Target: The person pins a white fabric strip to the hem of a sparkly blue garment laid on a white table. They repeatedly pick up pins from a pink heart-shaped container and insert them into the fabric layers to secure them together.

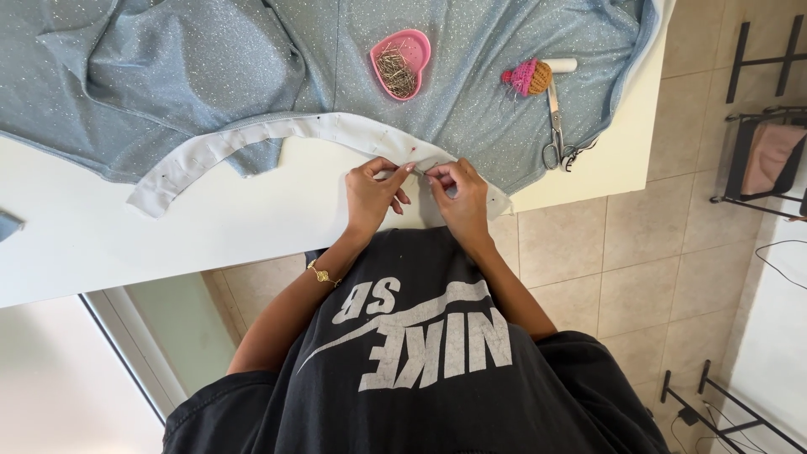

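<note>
a white table stands over a beige tiled floor, with glittery pale blue fabric spread across its far part; a white curved band lies along the fabric's edge near the table's front, its long axis running left to right in an arch, the left end dipping toward the table's front edge; the left hand and right hand meet at the band's right part, fingers curled and pinching the band's edge, fingertips almost touching; whether a pin sits between them, i cannot tell; a pink heart-shaped dish on the fabric holds a heap of pins; a cupcake-shaped pincushion and scissors lie to the right.
</note>
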